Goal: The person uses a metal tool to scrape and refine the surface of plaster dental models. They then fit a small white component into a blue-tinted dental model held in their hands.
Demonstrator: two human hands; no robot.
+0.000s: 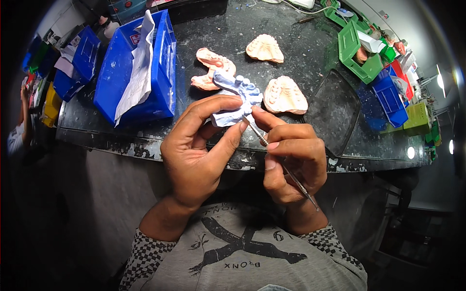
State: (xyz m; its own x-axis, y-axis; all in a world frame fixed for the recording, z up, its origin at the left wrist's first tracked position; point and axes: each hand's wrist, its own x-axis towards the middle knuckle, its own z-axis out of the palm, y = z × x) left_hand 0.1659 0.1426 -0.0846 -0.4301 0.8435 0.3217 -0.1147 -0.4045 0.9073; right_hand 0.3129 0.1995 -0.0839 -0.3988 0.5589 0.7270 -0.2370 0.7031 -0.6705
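My left hand (201, 145) is closed on a pale blue dental model (228, 116), a cast arch with several teeth, held above the bench's near edge. In my right hand (296, 157), a thin metal carving tool (257, 130) is pinched like a pen. Its upper end meets the model near my left thumb and fingertips; the other end points down past my right palm. Right behind the blue model lies a pinkish arch-shaped cast (213, 63). A cream dental cast (285, 95) rests just beyond my right hand, and a second cream cast (264, 48) sits farther back.
A large blue bin (167, 63) with a paper sheet (137, 80) stands at left. A flat dark tray (332, 114) lies at right, near a green bin (350, 51) and smaller blue bins (391, 99). The black bench's chipped front edge (141, 149) runs below my hands.
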